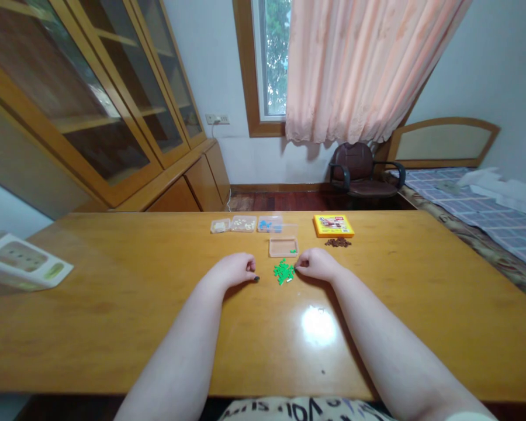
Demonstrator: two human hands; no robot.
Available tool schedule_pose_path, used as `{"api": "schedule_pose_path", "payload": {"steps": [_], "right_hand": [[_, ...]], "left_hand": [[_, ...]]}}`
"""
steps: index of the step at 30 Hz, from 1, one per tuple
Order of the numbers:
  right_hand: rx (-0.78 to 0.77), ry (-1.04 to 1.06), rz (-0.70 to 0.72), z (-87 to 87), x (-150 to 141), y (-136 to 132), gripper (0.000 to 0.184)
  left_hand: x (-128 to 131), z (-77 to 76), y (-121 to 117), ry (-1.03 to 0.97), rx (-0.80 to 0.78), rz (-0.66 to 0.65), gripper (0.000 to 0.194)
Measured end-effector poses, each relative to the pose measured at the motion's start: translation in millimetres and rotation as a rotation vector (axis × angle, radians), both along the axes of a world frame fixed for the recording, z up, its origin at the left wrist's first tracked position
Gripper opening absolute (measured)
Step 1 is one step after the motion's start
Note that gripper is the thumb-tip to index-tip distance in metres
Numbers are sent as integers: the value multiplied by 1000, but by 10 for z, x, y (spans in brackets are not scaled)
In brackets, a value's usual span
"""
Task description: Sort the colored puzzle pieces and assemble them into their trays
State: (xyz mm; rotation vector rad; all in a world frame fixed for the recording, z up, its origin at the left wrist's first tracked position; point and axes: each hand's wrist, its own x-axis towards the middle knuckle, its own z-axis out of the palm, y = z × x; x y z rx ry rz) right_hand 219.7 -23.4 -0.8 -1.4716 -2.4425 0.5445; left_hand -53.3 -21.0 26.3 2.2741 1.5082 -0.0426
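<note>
Flanking a green heap, two bare hands meet a wooden tabletop

Standing at the far left of the varnished wooden table (135, 339) is a white-and-clear plastic container (26, 263), with a glass-fronted cabinet (123, 82) behind it. Next comes the left hand (236, 270), low over the tabletop, its fingers curled and its thumb toward the middle; a small dark spot shows at the thumb's tip, and whether it is a held piece cannot be told. Beyond that hand stand three clear plastic boxes in a row: a small one (213, 229) with pale contents, one of cream pieces (244, 224) and one of blue pieces (265, 225). Nearer and a little right, an open clear box (277, 248) has a few green bits in its right corner. Just in front of it, between the hands, lies the heap of small green pieces (283, 271), a white piece (289, 280) at its near edge. At the heap's right edge, the right hand (318, 264) has its fingertips drawn close together; whether they hold a piece cannot be seen. Farther right, a yellow box (333, 225) lies behind a brown pile (338, 242).
</note>
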Motion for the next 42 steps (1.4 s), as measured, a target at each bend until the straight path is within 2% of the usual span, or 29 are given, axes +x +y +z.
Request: {"api": "schedule_pose_path", "payload": {"steps": [4, 7, 12, 18, 21, 23, 27, 30, 33, 38, 42], "right_hand": [[-40, 81, -24, -18, 21, 4, 17], [-75, 140, -54, -46, 49, 12, 16], [-153, 245, -82, -95, 89, 40, 15], [-167, 282, -88, -113, 111, 68, 14], [-171, 281, -74, -111, 109, 68, 15], [-178, 269, -69, -102, 100, 63, 17], [-179, 217, -71, -74, 77, 45, 18], [-168, 181, -76, -55, 64, 33, 19], [-129, 131, -87, -41, 48, 23, 19], [-41, 76, -68, -26, 9, 13, 16], [-12, 112, -66, -28, 3, 8, 15]], "left_hand": [[-33, 5, -11, -27, -83, 2, 31], [12, -31, 10, -42, -96, -55, 20], [46, -86, 53, -42, -68, -74, 6], [68, -72, 33, -7, 7, -77, 10], [108, -67, 26, -16, 85, -87, 11], [166, -88, 39, -91, 196, -75, 13], [346, -197, 102, -295, 452, 13, 17], [430, -283, 139, -332, 502, 16, 22], [409, -302, 128, -324, 475, -37, 23], [336, -208, 38, -286, 326, -227, 18], [375, -158, -14, -258, 231, -311, 18]]}}
